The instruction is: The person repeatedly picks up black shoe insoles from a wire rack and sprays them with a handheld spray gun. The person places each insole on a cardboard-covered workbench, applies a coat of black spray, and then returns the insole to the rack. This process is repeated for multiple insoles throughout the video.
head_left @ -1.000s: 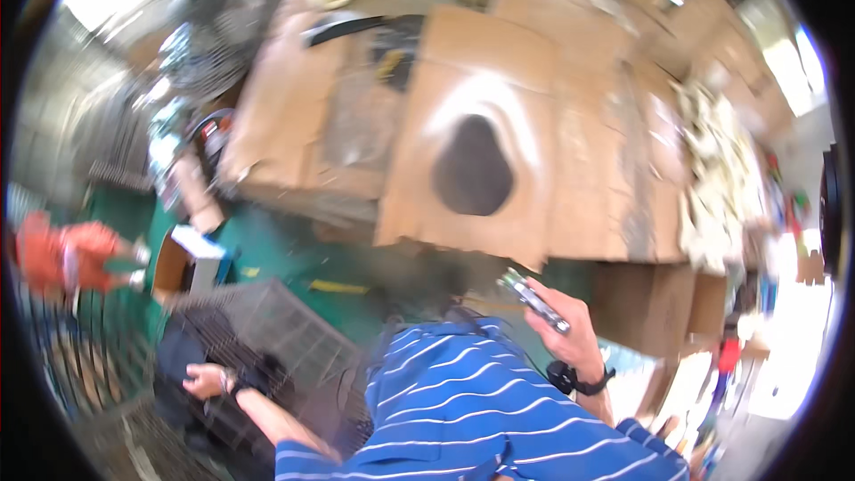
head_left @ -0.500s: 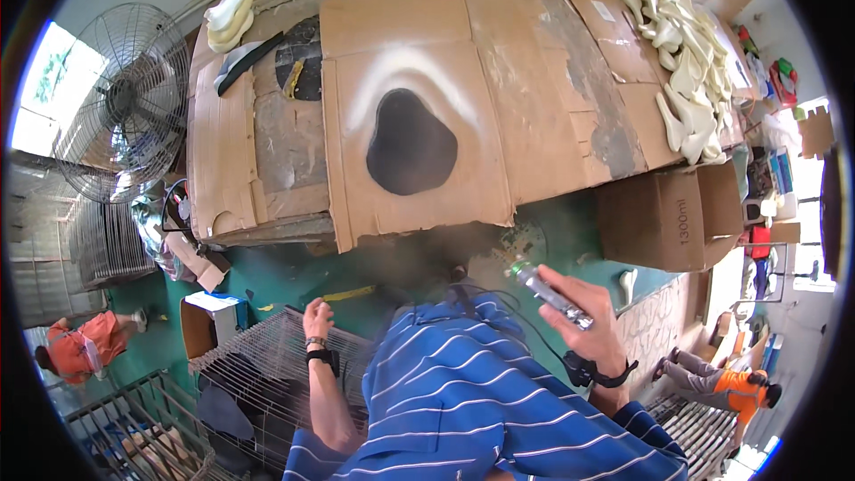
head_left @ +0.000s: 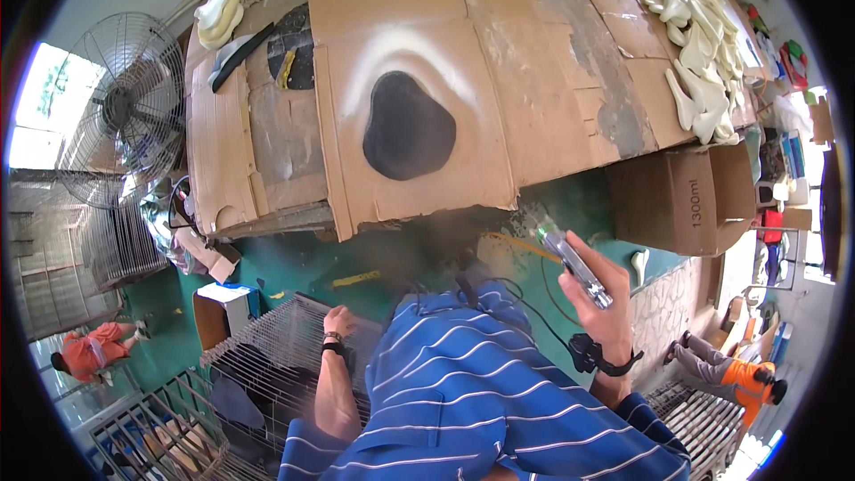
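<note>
My right hand is wrapped round a silver hand tool, like a spray gun, with a green tip pointing up toward the table. A black rounded-triangular pad lies flat on a cardboard sheet, ringed at its far side by a white powdery arc. My left hand hangs low beside a wire rack. Its fingers are curled with nothing seen in them; whether it touches the rack I cannot tell. Both hands are apart from the pad.
Cream saddle-shaped pieces are heaped at the table's right. A large fan stands at left, near stacked pale pads. A cardboard box sits right. A cable trails by my right wrist. Two people in orange are farther off.
My right hand has shifted slightly right with the spray gun, and my left hand slightly right and lower. The view has tilted a little; the black pad lies unmoved on the cardboard.
</note>
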Available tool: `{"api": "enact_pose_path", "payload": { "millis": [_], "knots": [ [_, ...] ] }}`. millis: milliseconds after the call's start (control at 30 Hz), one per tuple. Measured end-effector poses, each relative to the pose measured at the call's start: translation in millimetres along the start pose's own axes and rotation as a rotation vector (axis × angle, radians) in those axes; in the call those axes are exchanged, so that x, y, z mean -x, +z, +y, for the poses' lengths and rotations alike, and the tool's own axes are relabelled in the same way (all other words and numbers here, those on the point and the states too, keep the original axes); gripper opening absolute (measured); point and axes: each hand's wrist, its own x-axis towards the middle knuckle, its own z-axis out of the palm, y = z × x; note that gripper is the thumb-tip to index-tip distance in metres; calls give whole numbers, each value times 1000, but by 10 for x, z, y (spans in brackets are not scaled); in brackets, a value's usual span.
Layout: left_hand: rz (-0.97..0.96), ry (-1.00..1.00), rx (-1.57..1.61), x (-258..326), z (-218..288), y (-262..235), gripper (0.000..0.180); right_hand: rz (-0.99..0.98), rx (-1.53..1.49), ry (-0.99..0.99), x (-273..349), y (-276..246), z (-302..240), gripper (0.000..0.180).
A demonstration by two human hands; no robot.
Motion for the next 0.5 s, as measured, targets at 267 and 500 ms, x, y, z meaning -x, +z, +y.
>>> {"api": "enact_pose_path", "payload": {
  "millis": [267,500],
  "knots": [
    [117,16,-252,12,186,354,33,-247,-78,-26,57,101,-113,56],
    [83,156,-344,-56,405,588,39,44,-75,-43,-65,48,-36,55]
  ]
}}
